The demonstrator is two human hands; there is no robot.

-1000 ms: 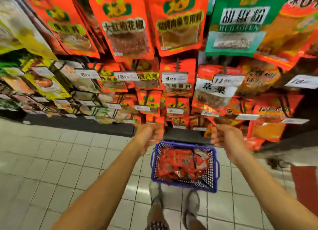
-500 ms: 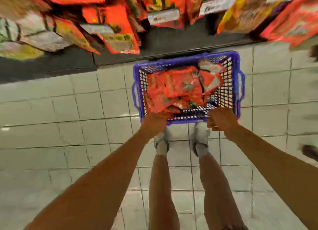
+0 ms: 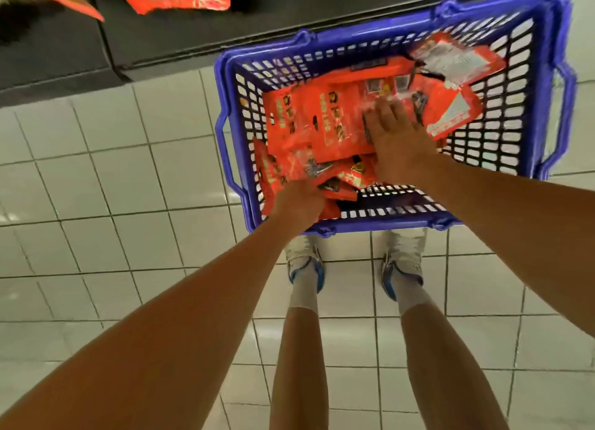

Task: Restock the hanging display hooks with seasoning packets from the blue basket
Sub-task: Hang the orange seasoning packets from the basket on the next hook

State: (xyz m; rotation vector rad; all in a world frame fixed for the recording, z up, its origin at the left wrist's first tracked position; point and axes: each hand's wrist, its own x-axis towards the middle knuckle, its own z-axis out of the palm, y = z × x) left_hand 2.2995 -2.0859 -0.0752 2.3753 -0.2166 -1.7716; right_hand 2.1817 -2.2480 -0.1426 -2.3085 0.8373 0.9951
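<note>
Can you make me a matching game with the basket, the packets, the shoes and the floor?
Things:
1. basket
2. seasoning packets
3. shoes
4. floor

Descriptions:
A. white tiles
B. orange-red, piled in the basket
C. blue, with holes in its walls
D. white and blue, just behind the basket

Pairs: 1-C, 2-B, 3-D, 4-A

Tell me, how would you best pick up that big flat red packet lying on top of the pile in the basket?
Pinch the top red packet by its free left edge, coming from above and the left. It lies flat on the pile in the blue basket, so fingers can slip under that edge; the right hand already rests on its right side.
</note>
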